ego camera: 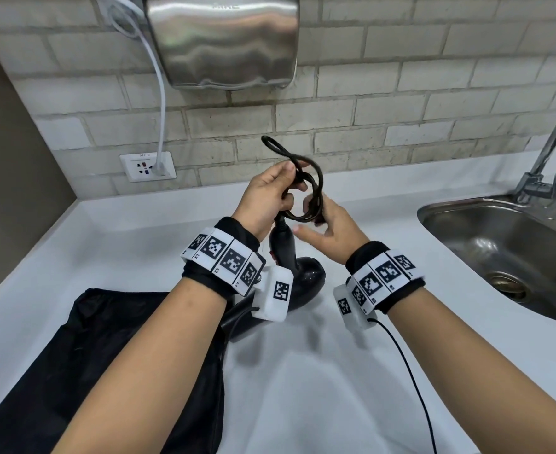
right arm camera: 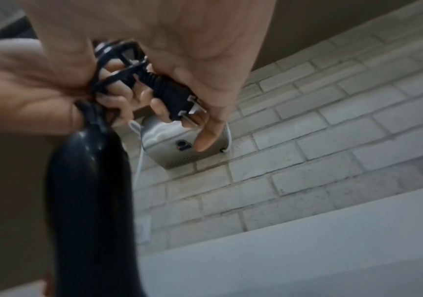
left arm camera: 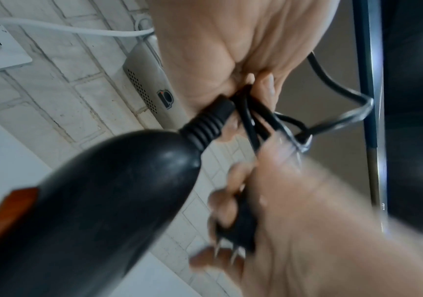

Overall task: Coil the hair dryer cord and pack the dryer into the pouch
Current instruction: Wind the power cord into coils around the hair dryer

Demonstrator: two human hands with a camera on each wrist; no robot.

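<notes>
- While the coiling is under way, the left hand [ego camera: 268,194] is gripping the gathered loops of the black cord [ego camera: 306,178] just above the strain relief, apparently so the coil cannot spring apart.
- Right hand [ego camera: 327,231] is curling its fingers round the plug [right arm camera: 173,96], prongs pointing out past the thumb, probably to feed in the last of the cord.
- Hair dryer [ego camera: 294,270] is hanging handle-up from the held cord; whether its body is touching the white counter [ego camera: 335,371] cannot be told.
- Pouch [ego camera: 113,348], black fabric, is lying flat on the counter at the near left, just beside the dryer; nothing is showing inside it, so packing is judged not yet begun.
- Steel sink [ego camera: 499,257] is sitting at the right, basin holding only its drain.
</notes>
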